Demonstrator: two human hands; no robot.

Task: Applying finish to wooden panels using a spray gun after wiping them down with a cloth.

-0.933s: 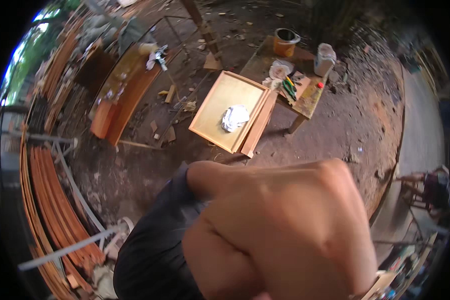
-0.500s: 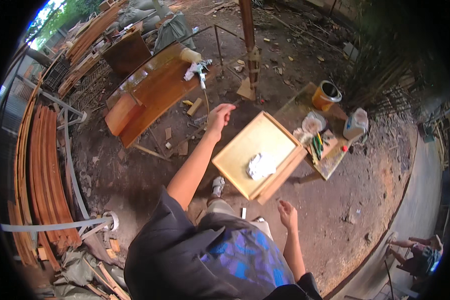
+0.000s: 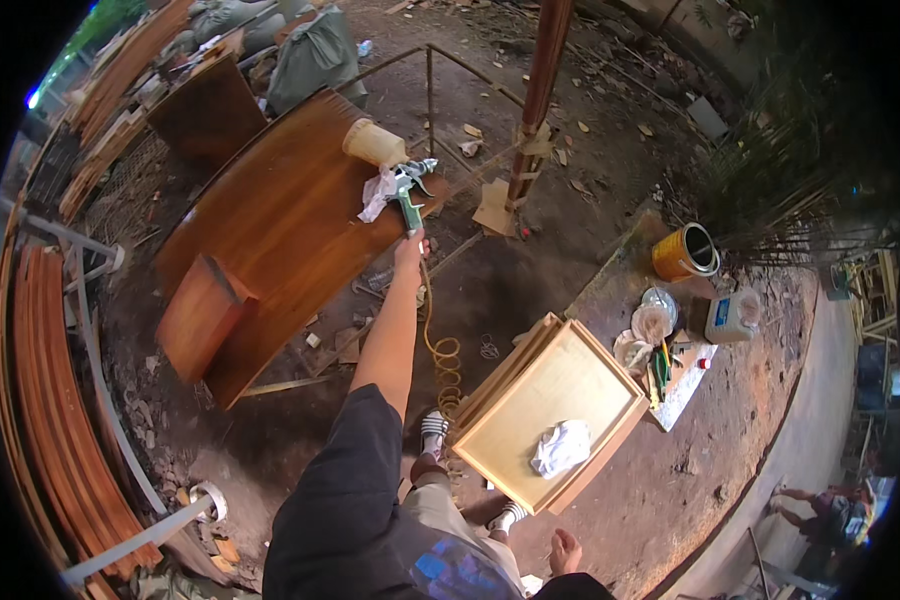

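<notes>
My left hand (image 3: 410,252) reaches forward to the table and closes round the lower end of the handle of a spray gun (image 3: 407,192). The gun has a cream cup (image 3: 374,143) lying on its side and a crumpled white cloth (image 3: 375,197) against it. A coiled yellow hose (image 3: 442,350) runs down from the handle. My right hand (image 3: 566,552) hangs low near my body, fingers loosely bent and apart, holding nothing that I can see. Close to it is a pale framed wooden panel (image 3: 530,400), stacked on other wood, with a crumpled white cloth (image 3: 562,447) on top.
The brown wooden table (image 3: 290,220) carries a reddish wooden box (image 3: 205,315). To the right stand an open yellow can (image 3: 682,255), a whitish jug (image 3: 734,316) and small tools (image 3: 660,370). A post (image 3: 540,90) rises ahead; planks (image 3: 55,400) lie left. Another person (image 3: 830,515) is far right.
My left hand has moved forward to the spray gun's handle and closed there. My right hand has dropped lower in view. The view has shifted nearer the brown table.
</notes>
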